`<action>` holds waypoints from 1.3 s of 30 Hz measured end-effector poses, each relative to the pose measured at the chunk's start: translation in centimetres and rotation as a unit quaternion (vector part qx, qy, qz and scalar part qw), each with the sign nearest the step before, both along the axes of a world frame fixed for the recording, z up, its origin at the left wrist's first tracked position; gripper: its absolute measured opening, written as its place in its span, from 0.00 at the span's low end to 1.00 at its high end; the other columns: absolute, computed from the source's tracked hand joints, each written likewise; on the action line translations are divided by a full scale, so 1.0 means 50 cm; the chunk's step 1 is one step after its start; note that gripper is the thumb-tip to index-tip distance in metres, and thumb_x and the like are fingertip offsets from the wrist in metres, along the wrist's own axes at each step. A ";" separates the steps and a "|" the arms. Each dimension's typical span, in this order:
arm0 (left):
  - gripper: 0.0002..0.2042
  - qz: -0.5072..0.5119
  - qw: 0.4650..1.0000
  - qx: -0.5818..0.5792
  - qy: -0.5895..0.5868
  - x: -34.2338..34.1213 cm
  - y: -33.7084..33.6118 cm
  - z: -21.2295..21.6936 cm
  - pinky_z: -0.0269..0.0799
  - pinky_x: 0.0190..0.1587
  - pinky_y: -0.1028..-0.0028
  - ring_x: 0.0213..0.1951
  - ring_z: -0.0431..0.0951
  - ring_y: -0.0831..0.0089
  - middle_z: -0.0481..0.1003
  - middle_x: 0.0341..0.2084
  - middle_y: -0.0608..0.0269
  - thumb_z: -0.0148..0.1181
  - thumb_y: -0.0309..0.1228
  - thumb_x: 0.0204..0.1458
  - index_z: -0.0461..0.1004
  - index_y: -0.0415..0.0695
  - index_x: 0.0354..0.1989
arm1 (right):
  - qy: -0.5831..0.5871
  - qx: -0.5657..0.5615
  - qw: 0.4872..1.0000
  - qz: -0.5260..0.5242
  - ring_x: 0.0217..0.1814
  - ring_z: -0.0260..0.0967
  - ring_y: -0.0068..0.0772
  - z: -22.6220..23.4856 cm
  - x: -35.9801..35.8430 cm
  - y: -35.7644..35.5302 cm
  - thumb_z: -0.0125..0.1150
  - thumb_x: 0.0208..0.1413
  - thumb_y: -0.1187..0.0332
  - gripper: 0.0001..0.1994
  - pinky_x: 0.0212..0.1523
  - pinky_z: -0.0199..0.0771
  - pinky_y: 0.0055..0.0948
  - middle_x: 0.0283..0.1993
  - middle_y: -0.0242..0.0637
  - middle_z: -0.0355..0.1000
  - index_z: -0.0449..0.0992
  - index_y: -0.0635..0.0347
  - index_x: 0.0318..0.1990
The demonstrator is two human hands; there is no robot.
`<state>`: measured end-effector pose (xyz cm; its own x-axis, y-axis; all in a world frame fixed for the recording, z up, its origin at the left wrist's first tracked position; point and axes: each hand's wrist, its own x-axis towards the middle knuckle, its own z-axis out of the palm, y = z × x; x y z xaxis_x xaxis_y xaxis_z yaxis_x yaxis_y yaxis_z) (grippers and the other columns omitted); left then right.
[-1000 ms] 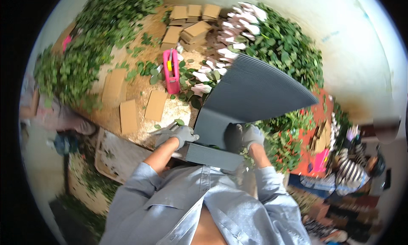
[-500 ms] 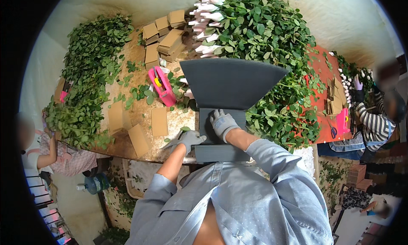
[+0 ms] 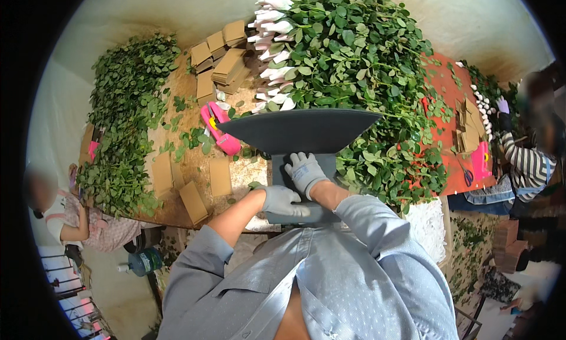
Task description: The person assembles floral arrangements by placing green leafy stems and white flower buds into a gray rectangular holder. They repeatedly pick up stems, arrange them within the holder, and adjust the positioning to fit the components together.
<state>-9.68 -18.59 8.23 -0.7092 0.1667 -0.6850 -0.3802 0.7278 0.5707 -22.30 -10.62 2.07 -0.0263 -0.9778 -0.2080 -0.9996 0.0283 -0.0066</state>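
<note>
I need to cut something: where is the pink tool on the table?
In the head view, the pink tool lies left of the dark grey funnel-shaped panel, just below the cardboard stacks.

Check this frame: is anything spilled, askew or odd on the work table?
Loose green leaves lie scattered over the bare table between the cardboard pieces, apart from the big leafy heaps. Otherwise nothing stands out: both gloved hands, left and right, rest on the dark grey funnel-shaped board.

Grey-gloved hands (image 3: 282,199) on a dark grey sheet (image 3: 298,130), green leaves (image 3: 365,63), a pink, perhaps yellow-marked tool (image 3: 219,132).
</note>
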 end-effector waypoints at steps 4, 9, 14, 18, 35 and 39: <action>0.39 0.001 1.000 -0.014 -0.012 0.007 0.010 -0.008 0.68 0.62 0.61 0.59 0.75 0.50 0.76 0.56 0.45 0.58 0.62 0.53 0.73 0.40 0.62 | -0.017 -0.049 0.999 0.005 0.61 0.64 0.43 -0.026 -0.007 0.008 0.54 0.61 0.64 0.13 0.58 0.65 0.49 0.56 0.40 0.68 0.80 0.49 0.50; 0.40 0.010 0.991 0.129 0.018 0.035 -0.053 -0.078 0.68 0.65 0.63 0.61 0.74 0.50 0.73 0.60 0.41 0.62 0.59 0.56 0.68 0.36 0.66 | -0.028 -0.056 0.998 0.002 0.63 0.64 0.45 -0.036 -0.006 0.014 0.56 0.60 0.65 0.15 0.62 0.65 0.52 0.60 0.42 0.67 0.78 0.50 0.54; 0.28 0.111 0.941 -0.070 0.311 -0.033 -0.061 0.137 0.73 0.57 0.57 0.54 0.77 0.47 0.77 0.52 0.46 0.67 0.44 0.54 0.74 0.39 0.59 | -0.075 -0.040 0.996 -0.017 0.60 0.65 0.44 -0.051 -0.010 0.005 0.53 0.62 0.63 0.14 0.56 0.66 0.49 0.57 0.40 0.69 0.80 0.48 0.52; 0.35 0.011 0.872 -0.211 0.441 -0.090 -0.084 0.118 0.64 0.65 0.54 0.61 0.71 0.45 0.71 0.59 0.40 0.67 0.47 0.53 0.68 0.36 0.64 | -0.120 -0.064 0.990 -0.046 0.61 0.66 0.41 -0.049 -0.006 0.008 0.50 0.63 0.64 0.15 0.56 0.67 0.47 0.54 0.37 0.71 0.78 0.47 0.54; 0.24 0.238 0.955 0.030 0.176 -0.243 -0.186 -0.068 0.74 0.52 0.68 0.46 0.80 0.69 0.81 0.44 0.51 0.55 0.49 0.64 0.80 0.36 0.49 | -0.053 -0.034 0.998 -0.011 0.60 0.68 0.39 -0.019 -0.010 0.010 0.53 0.62 0.65 0.13 0.51 0.70 0.44 0.54 0.38 0.71 0.79 0.50 0.51; 0.21 0.345 0.842 -0.218 0.353 -0.181 -0.181 -0.048 0.74 0.54 0.64 0.49 0.80 0.54 0.80 0.46 0.47 0.67 0.41 0.55 0.78 0.38 0.50 | -0.063 -0.032 0.997 -0.019 0.60 0.68 0.39 -0.013 -0.015 0.022 0.55 0.61 0.65 0.13 0.50 0.70 0.43 0.54 0.37 0.71 0.79 0.50 0.50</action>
